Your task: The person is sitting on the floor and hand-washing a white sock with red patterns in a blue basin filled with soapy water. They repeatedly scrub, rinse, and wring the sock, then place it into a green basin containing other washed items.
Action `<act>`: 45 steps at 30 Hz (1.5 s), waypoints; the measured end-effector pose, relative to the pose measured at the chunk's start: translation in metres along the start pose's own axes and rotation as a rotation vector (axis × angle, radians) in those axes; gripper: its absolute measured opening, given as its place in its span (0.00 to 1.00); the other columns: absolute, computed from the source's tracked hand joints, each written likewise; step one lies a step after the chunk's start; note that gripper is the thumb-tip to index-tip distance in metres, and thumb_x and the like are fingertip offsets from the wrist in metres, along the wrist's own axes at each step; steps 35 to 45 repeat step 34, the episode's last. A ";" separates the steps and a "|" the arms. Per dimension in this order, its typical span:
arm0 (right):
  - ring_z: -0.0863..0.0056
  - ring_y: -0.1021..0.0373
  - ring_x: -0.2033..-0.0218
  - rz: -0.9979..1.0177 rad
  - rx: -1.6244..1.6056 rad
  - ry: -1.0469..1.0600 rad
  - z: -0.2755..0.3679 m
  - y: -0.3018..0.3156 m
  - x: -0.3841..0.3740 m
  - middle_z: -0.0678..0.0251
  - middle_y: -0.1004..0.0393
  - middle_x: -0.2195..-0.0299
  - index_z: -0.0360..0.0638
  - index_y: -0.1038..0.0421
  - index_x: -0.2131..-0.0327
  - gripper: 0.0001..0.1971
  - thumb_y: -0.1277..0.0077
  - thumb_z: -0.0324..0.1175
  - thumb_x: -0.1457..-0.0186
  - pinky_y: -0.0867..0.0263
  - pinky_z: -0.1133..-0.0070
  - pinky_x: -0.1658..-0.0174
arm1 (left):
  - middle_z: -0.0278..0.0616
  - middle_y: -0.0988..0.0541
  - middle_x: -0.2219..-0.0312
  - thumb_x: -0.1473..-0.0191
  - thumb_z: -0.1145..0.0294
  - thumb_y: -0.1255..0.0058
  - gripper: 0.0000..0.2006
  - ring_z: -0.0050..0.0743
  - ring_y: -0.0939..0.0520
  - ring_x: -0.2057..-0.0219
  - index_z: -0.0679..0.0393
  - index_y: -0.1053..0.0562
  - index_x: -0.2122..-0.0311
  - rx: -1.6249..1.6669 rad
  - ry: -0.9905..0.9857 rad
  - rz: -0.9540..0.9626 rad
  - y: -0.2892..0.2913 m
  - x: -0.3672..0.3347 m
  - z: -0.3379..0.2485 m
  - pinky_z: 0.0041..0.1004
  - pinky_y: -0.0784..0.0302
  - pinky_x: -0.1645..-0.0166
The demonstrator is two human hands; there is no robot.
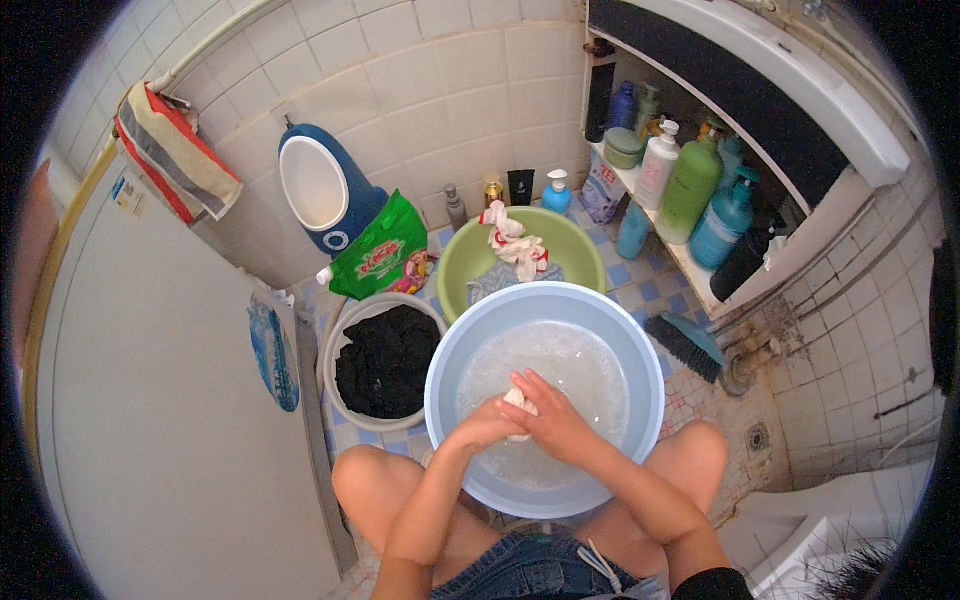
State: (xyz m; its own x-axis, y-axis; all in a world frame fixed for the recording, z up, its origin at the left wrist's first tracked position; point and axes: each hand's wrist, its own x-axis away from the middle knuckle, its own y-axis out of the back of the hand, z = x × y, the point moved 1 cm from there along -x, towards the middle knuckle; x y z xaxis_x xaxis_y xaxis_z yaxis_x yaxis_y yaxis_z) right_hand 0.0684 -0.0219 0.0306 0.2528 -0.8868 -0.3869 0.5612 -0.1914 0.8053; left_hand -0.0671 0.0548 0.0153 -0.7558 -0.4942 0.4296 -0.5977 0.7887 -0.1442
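Over a light blue basin (645, 400) of cloudy, sudsy water, both my hands press together around a small bunched white cloth (518, 401). My left hand (483, 424) is closed about its lower left side. Lying across it from the right, my right hand (556, 421) is closed on the same cloth with its fingers pointing up and left. Most of the cloth is hidden between the palms, so its exact kind cannot be made out. The basin stands on the floor between my knees.
Beyond it, a green basin (455, 270) holds white-and-red and grey cloths. A grey tub (333, 385) of black clothes sits left, below a green detergent pouch (385, 250). On the right are a scrub brush (690, 345) and a shelf with several bottles (692, 190).
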 end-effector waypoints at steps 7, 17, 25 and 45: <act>0.57 0.39 0.55 -0.008 -0.125 -0.077 0.005 -0.006 0.000 0.55 0.38 0.57 0.50 0.37 0.54 0.22 0.56 0.24 0.57 0.39 0.71 0.55 | 0.41 0.27 0.66 0.68 0.76 0.48 0.23 0.29 0.27 0.64 0.64 0.33 0.59 -0.258 -0.175 0.075 -0.005 0.002 0.002 0.26 0.32 0.59; 0.58 0.31 0.74 0.190 -0.028 -0.299 -0.009 -0.027 0.010 0.57 0.32 0.75 0.43 0.35 0.74 0.07 0.52 0.29 0.61 0.35 0.68 0.73 | 0.57 0.26 0.72 0.67 0.74 0.48 0.21 0.55 0.25 0.65 0.64 0.36 0.63 -0.720 -0.046 -0.285 -0.020 -0.004 0.034 0.39 0.31 0.60; 0.59 0.30 0.78 0.316 0.114 -0.438 -0.009 -0.022 0.012 0.57 0.28 0.81 0.44 0.32 0.75 0.08 0.49 0.32 0.64 0.34 0.68 0.73 | 0.56 0.26 0.78 0.62 0.73 0.51 0.13 0.56 0.24 0.72 0.61 0.36 0.68 -0.966 -0.070 -0.353 -0.039 0.006 0.011 0.44 0.30 0.67; 0.58 0.30 0.77 0.338 0.082 -0.485 -0.005 -0.007 0.009 0.56 0.28 0.81 0.43 0.31 0.75 0.10 0.48 0.33 0.66 0.33 0.67 0.71 | 0.55 0.26 0.79 0.64 0.72 0.48 0.17 0.56 0.24 0.75 0.57 0.38 0.66 -0.985 -0.131 -0.382 -0.042 0.005 0.014 0.46 0.31 0.71</act>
